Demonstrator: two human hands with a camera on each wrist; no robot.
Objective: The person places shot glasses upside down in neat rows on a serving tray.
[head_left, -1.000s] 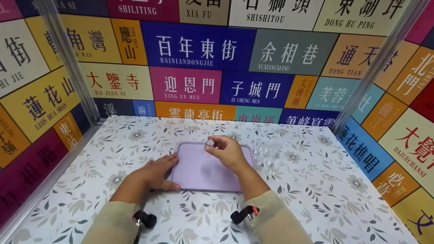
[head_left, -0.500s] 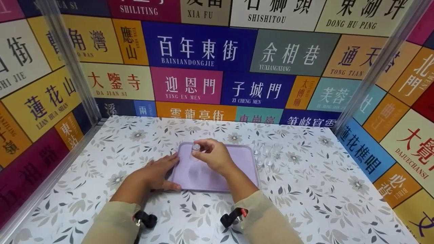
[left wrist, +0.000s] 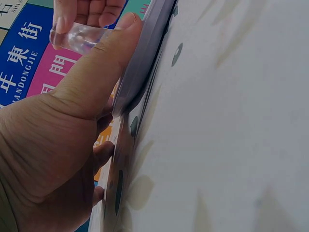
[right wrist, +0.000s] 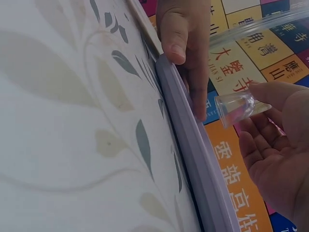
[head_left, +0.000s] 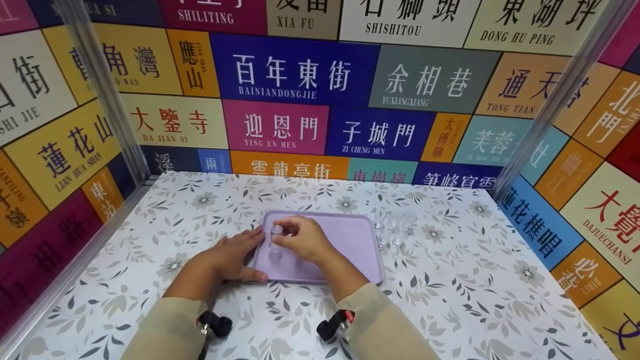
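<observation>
A small clear shot glass (head_left: pixel 276 232) hangs over the left part of a pale purple tray (head_left: pixel 352 247). My right hand (head_left: pixel 306 242) pinches it between thumb and fingers near its upper end. In the right wrist view the wider end of the shot glass (right wrist: pixel 231 110) faces down, towards the tray, with a gap above the rim. My left hand (head_left: pixel 231 257) rests at the tray's left edge, fingers extended and spread, thumb by the near corner. The left thumb (left wrist: pixel 104 63) overlaps part of the glass in the left wrist view.
Several clear small glasses (head_left: pixel 394 227) stand close together just right of the tray. A white table (head_left: pixel 465 300) with a leaf and flower print lies beneath everything. Colourful panels with lettering (head_left: pixel 295 67) rise behind it and at both sides.
My right hand has carried the shot glass leftwards across the tray, then nearer to me and lower. My left hand and the tray have stayed in place.
</observation>
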